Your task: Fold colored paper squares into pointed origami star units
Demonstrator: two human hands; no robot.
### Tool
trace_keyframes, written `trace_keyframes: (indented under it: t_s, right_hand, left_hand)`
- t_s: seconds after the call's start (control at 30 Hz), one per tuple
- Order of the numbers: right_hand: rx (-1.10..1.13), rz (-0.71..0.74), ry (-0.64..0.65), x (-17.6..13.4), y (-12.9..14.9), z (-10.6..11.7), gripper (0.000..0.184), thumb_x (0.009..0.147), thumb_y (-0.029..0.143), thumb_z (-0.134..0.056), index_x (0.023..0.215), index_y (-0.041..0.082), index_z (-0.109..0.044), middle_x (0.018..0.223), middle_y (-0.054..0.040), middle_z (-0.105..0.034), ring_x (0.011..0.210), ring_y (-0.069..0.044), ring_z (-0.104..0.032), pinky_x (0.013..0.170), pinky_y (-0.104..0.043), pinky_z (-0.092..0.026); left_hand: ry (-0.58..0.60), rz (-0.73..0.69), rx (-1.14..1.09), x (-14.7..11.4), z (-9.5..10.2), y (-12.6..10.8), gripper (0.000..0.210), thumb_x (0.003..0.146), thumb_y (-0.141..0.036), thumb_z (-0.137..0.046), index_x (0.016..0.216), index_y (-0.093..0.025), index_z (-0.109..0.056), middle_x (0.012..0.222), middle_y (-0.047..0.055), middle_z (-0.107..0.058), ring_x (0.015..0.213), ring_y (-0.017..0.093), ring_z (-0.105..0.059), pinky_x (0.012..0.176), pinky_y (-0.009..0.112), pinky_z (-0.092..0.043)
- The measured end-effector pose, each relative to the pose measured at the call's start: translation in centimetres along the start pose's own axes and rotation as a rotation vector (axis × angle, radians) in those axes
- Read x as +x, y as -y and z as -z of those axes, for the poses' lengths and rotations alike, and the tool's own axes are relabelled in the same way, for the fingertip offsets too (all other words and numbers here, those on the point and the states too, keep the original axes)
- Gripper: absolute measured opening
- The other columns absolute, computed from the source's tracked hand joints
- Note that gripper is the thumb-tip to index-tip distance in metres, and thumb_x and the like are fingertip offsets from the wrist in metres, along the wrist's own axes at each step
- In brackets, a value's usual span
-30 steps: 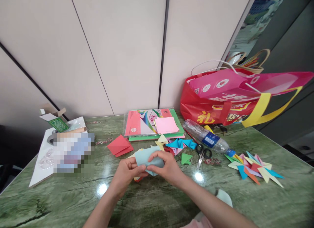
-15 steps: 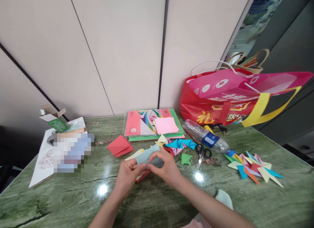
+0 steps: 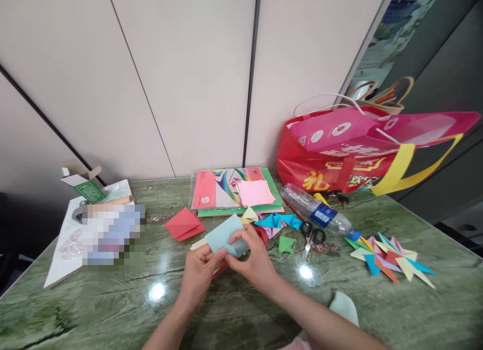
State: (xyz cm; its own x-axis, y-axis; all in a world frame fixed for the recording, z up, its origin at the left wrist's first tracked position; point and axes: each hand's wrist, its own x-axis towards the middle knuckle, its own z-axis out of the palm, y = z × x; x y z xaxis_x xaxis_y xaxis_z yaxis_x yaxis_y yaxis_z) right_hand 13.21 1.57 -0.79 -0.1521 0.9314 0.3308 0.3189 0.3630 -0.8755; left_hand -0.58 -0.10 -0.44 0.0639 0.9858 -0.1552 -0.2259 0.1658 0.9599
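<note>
L hand [image 3: 199, 268], R hand [image 3: 255, 259] pinch blue paper [image 3: 224, 233]; btm part-hidden.

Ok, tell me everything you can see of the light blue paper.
The light blue paper is a plain, thin-looking piece with straight edges, held at a slant over the green table. The left hand pinches its near edge; the right hand grips its right side. That side looks bent or folded and shaded, but the hands hide part of it. One corner points away from the person.
</note>
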Motion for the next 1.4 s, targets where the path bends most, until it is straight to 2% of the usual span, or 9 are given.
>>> trace_keyframes:
  t_s: [0.23, 0.43, 0.63, 0.8, 0.97, 1.3, 1.4]
  right_hand:
    - [-0.011, -0.039, -0.01, 0.0, 0.5, 0.0, 0.019, 0.062, 0.011, -0.058, 0.078, 0.019, -0.049, 0.082, -0.0004, -0.048, 0.079, -0.017, -0.048, 0.069, -0.026, -0.037]
    - [-0.029, -0.115, -0.027, 0.1, 0.4, 0.2, 0.029, 0.059, 0.012, -0.057, 0.085, 0.019, -0.046, 0.079, 0.0012, -0.05, 0.071, -0.015, -0.047, 0.061, -0.024, -0.036]
    - [0.228, -0.154, -0.027, 0.4, -1.0, 0.1, 0.03, 0.062, 0.013, -0.053, 0.089, 0.021, -0.043, 0.081, 0.0011, -0.05, 0.062, -0.01, -0.049, 0.052, -0.02, -0.042]
    - [0.329, -0.153, 0.053, 0.7, -1.5, 0.2, 0.034, 0.064, 0.012, -0.053, 0.095, 0.021, -0.042, 0.087, 0.0001, -0.049, 0.062, -0.008, -0.052, 0.055, -0.019, -0.046]
    - [0.347, -0.164, 0.128, 0.5, -1.0, 0.1, 0.047, 0.064, 0.013, -0.057, 0.106, 0.023, -0.038, 0.1, -0.0033, -0.048, 0.069, -0.011, -0.055, 0.056, -0.021, -0.048]
    - [0.301, -0.141, 0.098, 0.9, -1.4, 0.2, 0.048, 0.065, 0.008, -0.053, 0.109, 0.022, -0.04, 0.092, -0.0025, -0.05, 0.073, -0.014, -0.059, 0.059, -0.024, -0.05]
    - [0.248, -0.109, 0.021, 1.2, -1.9, 0.6, 0.046, 0.066, 0.008, -0.051, 0.11, 0.021, -0.042, 0.092, -0.0029, -0.051, 0.069, -0.013, -0.058, 0.06, -0.025, -0.05]
  left_hand:
    - [-0.013, -0.021, 0.0, -0.1, -0.3, 0.2, 0.026, 0.065, -0.029, -0.07, 0.085, -0.012, -0.071, 0.068, 0.003, -0.072, 0.063, 0.019, -0.065, 0.065, 0.029, -0.051]
    - [-0.04, 0.007, -0.05, -0.1, -0.3, 0.0, 0.028, 0.062, -0.028, -0.072, 0.086, -0.013, -0.071, 0.073, 0.004, -0.073, 0.068, 0.022, -0.067, 0.076, 0.035, -0.052]
    - [-0.068, 0.002, -0.127, 0.2, 0.0, -0.1, 0.037, 0.062, -0.025, -0.073, 0.096, -0.012, -0.068, 0.085, 0.008, -0.073, 0.078, 0.024, -0.067, 0.079, 0.037, -0.053]
    - [-0.103, 0.003, -0.16, 0.4, 0.3, -0.5, 0.036, 0.062, -0.025, -0.073, 0.095, -0.011, -0.068, 0.088, 0.009, -0.072, 0.077, 0.024, -0.068, 0.076, 0.036, -0.054]
    - [-0.096, -0.012, -0.114, 0.4, 0.5, -0.7, 0.031, 0.062, -0.026, -0.073, 0.088, -0.01, -0.069, 0.087, 0.01, -0.073, 0.076, 0.024, -0.068, 0.076, 0.035, -0.054]
    - [-0.131, -0.031, -0.032, 0.3, 0.6, -1.0, 0.033, 0.057, -0.03, -0.075, 0.083, -0.011, -0.07, 0.08, 0.008, -0.073, 0.072, 0.024, -0.068, 0.075, 0.036, -0.054]
    - [-0.171, -0.042, 0.002, 0.3, 1.0, -1.5, 0.033, 0.059, -0.032, -0.073, 0.084, -0.012, -0.069, 0.077, 0.006, -0.073, 0.071, 0.023, -0.068, 0.075, 0.035, -0.053]
